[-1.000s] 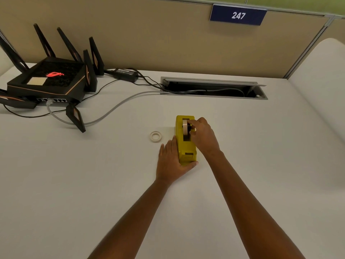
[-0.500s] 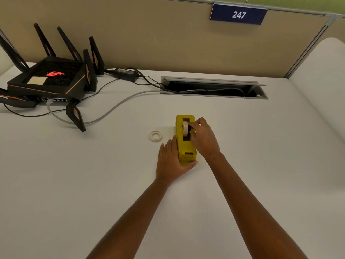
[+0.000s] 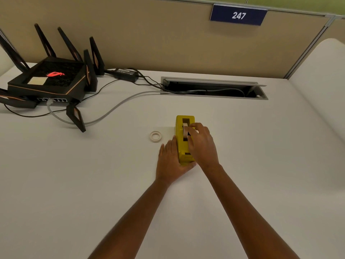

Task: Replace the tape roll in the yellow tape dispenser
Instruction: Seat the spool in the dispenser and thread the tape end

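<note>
The yellow tape dispenser [image 3: 182,128] stands on the white desk [image 3: 261,174], its long side pointing away from me. A pale tape roll [image 3: 185,130] sits upright in its slot. My right hand [image 3: 202,144] reaches over the dispenser and pinches the roll with its fingertips. My left hand [image 3: 170,161] lies flat against the dispenser's left side, the thumb wrapped round its near end. A second, thin pale tape roll [image 3: 155,136] lies flat on the desk just left of the dispenser.
A black router [image 3: 50,81] with several antennas stands at the back left, with cables [image 3: 115,107] running to an open cable tray [image 3: 212,88] in the desk. A beige partition [image 3: 168,34] closes the back.
The roll sits slightly lower in the dispenser's slot than a second ago. My right hand has lowered with it. The left hand has stayed put.
</note>
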Demonstrator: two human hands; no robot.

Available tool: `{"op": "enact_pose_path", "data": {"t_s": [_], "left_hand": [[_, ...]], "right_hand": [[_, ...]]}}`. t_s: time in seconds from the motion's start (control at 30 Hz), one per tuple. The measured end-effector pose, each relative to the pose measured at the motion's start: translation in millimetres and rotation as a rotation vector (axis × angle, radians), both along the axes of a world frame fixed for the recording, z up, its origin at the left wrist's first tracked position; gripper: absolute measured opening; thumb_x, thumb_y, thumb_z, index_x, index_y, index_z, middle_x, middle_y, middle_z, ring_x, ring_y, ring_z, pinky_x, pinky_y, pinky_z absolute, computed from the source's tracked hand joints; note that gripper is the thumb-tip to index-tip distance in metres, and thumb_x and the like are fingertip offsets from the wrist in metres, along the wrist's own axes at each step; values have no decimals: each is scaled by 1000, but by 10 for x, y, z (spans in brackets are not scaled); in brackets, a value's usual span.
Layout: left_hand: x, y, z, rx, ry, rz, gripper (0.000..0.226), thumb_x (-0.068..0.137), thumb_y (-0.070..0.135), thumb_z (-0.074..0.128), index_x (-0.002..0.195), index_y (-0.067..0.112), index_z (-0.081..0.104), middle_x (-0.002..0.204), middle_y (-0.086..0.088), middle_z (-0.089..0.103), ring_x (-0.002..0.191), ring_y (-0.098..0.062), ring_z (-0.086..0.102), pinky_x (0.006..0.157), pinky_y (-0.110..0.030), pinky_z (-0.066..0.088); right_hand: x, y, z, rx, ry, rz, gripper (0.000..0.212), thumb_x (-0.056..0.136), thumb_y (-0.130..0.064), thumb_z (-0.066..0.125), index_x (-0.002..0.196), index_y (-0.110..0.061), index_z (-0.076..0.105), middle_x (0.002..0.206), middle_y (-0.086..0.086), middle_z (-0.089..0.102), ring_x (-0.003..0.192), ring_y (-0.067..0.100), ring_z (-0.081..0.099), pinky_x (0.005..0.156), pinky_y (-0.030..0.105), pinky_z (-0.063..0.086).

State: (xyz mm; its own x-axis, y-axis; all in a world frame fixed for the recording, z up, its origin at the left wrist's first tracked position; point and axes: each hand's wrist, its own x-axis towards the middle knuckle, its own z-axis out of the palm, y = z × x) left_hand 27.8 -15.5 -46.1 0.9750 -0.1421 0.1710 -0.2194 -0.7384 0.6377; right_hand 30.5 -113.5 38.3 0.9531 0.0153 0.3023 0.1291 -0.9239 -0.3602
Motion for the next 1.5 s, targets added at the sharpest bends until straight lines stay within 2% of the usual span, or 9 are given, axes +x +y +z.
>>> {"op": "enact_pose_path", "data": {"t_s": [0.1, 0.23, 0.33, 0.47, 0.63, 0.8, 0.9, 1.17, 1.5], "left_hand": [[-6, -1, 2, 3, -8, 1, 109, 57, 88, 34, 135, 11, 34, 129, -8, 54, 120, -25, 51, 108, -49, 36], [-5, 9, -6, 4, -8, -1, 113, 57, 91, 26, 136, 11, 33, 132, -8, 53, 121, -26, 50, 106, -50, 37], [-13, 9, 10, -7, 17, -6, 118, 54, 93, 22, 138, 11, 30, 137, -9, 48, 127, -26, 46, 111, -50, 32], [-11, 13, 12, -5, 22, -4, 118, 53, 93, 22, 137, 11, 31, 135, -9, 50, 125, -27, 47, 109, -51, 34], [-11, 7, 12, -17, 29, -6, 116, 54, 93, 23, 137, 12, 32, 134, -8, 51, 123, -25, 48, 109, -50, 34], [-10, 15, 15, -11, 34, -16, 117, 54, 93, 23, 138, 12, 29, 137, -8, 48, 126, -26, 46, 109, -51, 33], [-12, 21, 19, -8, 37, -19, 118, 53, 93, 27, 138, 11, 29, 137, -9, 48, 125, -27, 46, 108, -50, 35], [-19, 17, 26, -16, 41, -14, 120, 51, 94, 27, 138, 11, 29, 136, -8, 49, 125, -26, 46, 108, -50, 34], [-12, 24, 21, -10, 41, -16, 120, 51, 94, 26, 138, 11, 27, 136, -8, 49, 126, -26, 46, 109, -50, 33]], "right_hand": [[13, 5, 16, -32, -8, -13, 29, 76, -4, 52, 99, -3, 69, 107, 24, 67, 90, 43, 65, 68, 48, 56], [88, -4, 63, -62, 115, -28, 33, 91, -8, 47, 123, -9, 55, 135, 19, 49, 122, 38, 46, 92, 50, 45], [154, -15, 87, -117, 188, -36, 36, 94, -14, 40, 130, -15, 48, 143, 13, 39, 130, 31, 36, 101, 45, 38], [139, -23, 76, -81, 157, -24, 35, 93, -10, 42, 126, -11, 52, 140, 14, 44, 127, 33, 40, 98, 47, 39], [56, -23, 24, 11, 71, 0, 31, 88, -4, 49, 116, -5, 60, 124, 21, 59, 112, 41, 53, 88, 51, 46], [95, -49, 62, 45, 152, -15, 35, 92, -12, 44, 126, -9, 51, 134, 12, 52, 121, 30, 47, 98, 42, 41], [137, -65, 110, 30, 203, 36, 40, 92, -16, 46, 132, -11, 45, 138, 9, 49, 124, 28, 44, 101, 42, 38], [191, -93, 139, -100, 205, 89, 32, 91, -14, 51, 122, -10, 56, 135, 8, 53, 122, 27, 46, 97, 41, 39], [230, -108, 176, -82, 164, 114, 26, 93, -13, 48, 114, -7, 63, 125, 11, 61, 114, 28, 53, 96, 40, 41]]}}
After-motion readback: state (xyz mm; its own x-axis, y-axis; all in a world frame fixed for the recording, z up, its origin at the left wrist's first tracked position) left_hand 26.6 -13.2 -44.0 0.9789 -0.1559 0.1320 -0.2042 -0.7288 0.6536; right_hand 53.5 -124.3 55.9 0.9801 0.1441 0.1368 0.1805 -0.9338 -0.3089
